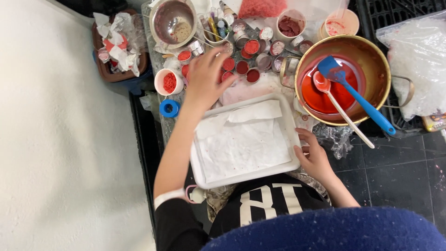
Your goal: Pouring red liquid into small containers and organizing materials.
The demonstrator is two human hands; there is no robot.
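Left hand [204, 76] over small tins [241, 67]; right hand [313, 155] touching one tray [290, 135].

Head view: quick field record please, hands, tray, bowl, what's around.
left hand: reaching over the small red-filled tins, fingers spread, grip not clear
right hand: resting on the right edge of the white tray
tray contents: crumpled white paper with red specks
bowl: gold-coloured, holds red liquid, a blue spatula and a white spoon
left of tray: blue tape roll
far right: clear plastic bag
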